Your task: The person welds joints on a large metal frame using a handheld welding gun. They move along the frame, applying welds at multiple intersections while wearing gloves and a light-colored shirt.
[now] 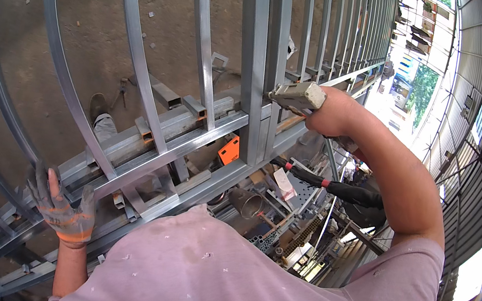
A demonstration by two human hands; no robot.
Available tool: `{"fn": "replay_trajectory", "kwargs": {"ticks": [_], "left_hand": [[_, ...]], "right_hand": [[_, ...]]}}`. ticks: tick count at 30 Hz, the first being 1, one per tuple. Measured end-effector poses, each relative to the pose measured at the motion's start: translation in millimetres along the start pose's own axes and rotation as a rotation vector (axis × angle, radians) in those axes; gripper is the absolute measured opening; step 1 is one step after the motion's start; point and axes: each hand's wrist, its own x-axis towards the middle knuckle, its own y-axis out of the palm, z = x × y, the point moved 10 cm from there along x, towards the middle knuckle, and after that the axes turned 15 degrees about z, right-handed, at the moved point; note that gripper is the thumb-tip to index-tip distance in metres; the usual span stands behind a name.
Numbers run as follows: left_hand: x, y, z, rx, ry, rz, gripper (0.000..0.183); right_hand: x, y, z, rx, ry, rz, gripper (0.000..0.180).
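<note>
My left hand (63, 213), in a grey and orange work glove with one finger bare, is spread at the lower rail (146, 159) of a steel bar frame. Its fingers are apart beside an upright bar. My right hand (328, 117) is bare and closed around a hand-held tool with a pale, worn, block-shaped body (300, 95). The tool's tip is close to a pair of thick upright square tubes (252, 73); contact cannot be told. My wrist and the tool hide most of the grip. A black sleeved cable with red bands (351, 194) lies below my right forearm.
Square tube offcuts (167, 95) and a long support beam (129, 148) lie under the frame. An orange object (229, 149) bearing writing is behind the rail. A metal bucket (246, 202) and scrap metal stand lower right. A shoe (99, 106) shows on the dirt floor beyond.
</note>
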Motion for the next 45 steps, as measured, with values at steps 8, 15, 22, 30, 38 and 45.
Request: {"fn": "replay_trajectory", "kwargs": {"ticks": [8, 15, 22, 30, 38, 45], "left_hand": [[1, -6, 0, -0.093, -0.006, -0.033, 0.088], [-2, 0, 4, -0.093, -0.038, -0.018, 0.087], [2, -5, 1, -0.092, -0.027, -0.05, 0.089], [-1, -1, 5, -0.037, -0.053, -0.054, 0.089], [-1, -5, 4, -0.128, -0.061, -0.078, 0.088], [-1, -5, 4, -0.075, -0.05, -0.057, 0.089]], "right_hand": [[11, -6, 10, -0.124, 0.049, 0.058, 0.047], [12, -8, 30, -0.087, 0.06, 0.16, 0.038], [29, -8, 36, -0.212, 0.074, 0.16, 0.033], [29, -4, 38, -0.191, 0.119, 0.182, 0.033], [30, -5, 49, -0.351, 0.136, 0.17, 0.023], [41, -1, 47, -0.406, 0.159, 0.194, 0.037]]}}
